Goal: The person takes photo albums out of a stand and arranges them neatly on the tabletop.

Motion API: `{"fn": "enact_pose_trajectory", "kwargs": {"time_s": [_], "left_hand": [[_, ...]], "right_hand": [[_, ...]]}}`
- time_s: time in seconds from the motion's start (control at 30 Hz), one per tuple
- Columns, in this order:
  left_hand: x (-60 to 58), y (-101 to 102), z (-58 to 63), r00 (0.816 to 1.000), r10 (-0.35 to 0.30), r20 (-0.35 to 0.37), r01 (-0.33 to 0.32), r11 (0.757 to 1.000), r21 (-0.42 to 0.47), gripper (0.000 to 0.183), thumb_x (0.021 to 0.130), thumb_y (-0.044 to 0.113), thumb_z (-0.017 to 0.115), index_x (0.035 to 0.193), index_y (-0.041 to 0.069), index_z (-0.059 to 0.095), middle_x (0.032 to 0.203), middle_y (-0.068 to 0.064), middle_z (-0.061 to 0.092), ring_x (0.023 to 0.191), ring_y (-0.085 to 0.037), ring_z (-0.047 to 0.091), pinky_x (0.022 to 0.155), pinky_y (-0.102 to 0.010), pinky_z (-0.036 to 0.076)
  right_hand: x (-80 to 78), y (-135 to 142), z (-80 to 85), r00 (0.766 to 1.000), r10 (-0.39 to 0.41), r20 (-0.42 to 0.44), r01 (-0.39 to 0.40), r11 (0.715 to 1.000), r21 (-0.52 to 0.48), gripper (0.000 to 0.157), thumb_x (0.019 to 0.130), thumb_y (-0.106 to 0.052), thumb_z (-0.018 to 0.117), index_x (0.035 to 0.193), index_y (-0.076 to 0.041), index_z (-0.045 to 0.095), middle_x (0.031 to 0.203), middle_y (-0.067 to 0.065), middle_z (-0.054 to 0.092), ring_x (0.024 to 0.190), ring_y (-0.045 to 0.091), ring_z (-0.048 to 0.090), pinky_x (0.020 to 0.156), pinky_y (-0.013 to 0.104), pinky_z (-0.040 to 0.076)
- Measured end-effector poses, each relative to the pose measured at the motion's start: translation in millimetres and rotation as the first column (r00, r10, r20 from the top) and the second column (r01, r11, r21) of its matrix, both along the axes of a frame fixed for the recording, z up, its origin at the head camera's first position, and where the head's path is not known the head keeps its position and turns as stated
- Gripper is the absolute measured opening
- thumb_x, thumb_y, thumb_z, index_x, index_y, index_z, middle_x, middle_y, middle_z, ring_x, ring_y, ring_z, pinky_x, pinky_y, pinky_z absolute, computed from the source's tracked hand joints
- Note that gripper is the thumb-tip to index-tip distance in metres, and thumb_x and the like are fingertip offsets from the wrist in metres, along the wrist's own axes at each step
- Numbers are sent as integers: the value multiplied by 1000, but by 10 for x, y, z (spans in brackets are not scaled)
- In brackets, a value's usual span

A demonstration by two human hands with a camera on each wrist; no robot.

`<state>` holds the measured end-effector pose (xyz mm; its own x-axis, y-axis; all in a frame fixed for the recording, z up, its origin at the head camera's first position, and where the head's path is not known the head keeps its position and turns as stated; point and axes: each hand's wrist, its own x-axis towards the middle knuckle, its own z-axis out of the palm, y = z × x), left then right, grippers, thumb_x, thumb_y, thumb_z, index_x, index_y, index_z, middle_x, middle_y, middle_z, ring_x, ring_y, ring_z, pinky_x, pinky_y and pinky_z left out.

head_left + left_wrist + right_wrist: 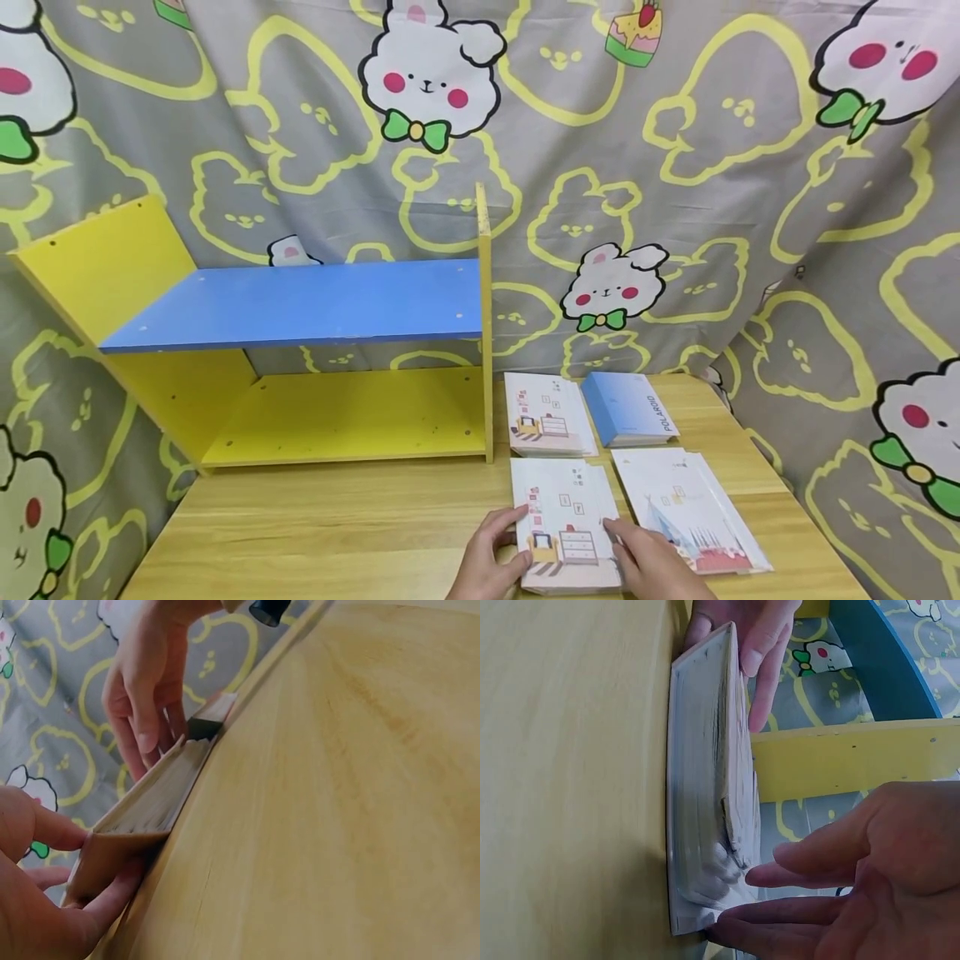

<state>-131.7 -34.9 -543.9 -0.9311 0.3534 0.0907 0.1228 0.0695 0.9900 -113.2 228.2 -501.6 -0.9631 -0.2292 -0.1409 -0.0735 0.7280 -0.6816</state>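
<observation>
A white photo album (566, 521) with a drawing of an armchair and a chest of drawers lies flat near the table's front. At its left side my left hand (491, 558) grips the spine, with thumb and fingers spread along it. My right hand (652, 562) touches the opposite, page-edge side with fairly straight fingers. In the right wrist view, the right fingertips (724, 928) meet the lower corner of the album's cover, and its clear page sleeves (697, 772) show between the covers. From the left wrist, the brown spine end (112, 859) is visible beside the left thumb.
Behind lies a matching white album (547, 412), next to a blue album marked POLAROID (630, 408). Another white album with a tent drawing (686, 508) is to the right. A yellow shelf unit with a blue board (315, 300) stands left on the wooden table (322, 533), before a rabbit-print curtain (675, 208).
</observation>
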Motion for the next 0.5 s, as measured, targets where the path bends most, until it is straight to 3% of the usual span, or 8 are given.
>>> {"fn": "enact_pose_trajectory", "kwargs": {"time_s": [0.23,0.33,0.5], "left_hand": [[-13,-88,37,999,13,-30,-14,999,-30,53,88,-1,71,139,0,59,136,-14,57,109,-24,65,101,-30,50],[-36,-148,56,999,10,-45,-11,1000,-15,46,91,0,69,137,0,60,133,-17,59,112,-32,63,92,-29,54],[-47,-248,68,1000,-18,-11,18,1000,-7,37,96,1,66,133,1,63,131,-18,62,113,-37,61,83,-22,55]], "right_hand": [[-2,68,51,997,30,-69,-32,999,-39,38,99,-7,65,134,8,60,127,26,66,114,45,65,89,55,56],[-25,105,66,995,45,-85,-53,995,-89,42,100,-10,64,138,6,58,132,28,63,113,46,65,85,50,59],[-74,139,48,989,62,-135,-90,973,-211,41,103,-8,62,140,5,56,134,30,60,112,45,65,80,38,62]]}}
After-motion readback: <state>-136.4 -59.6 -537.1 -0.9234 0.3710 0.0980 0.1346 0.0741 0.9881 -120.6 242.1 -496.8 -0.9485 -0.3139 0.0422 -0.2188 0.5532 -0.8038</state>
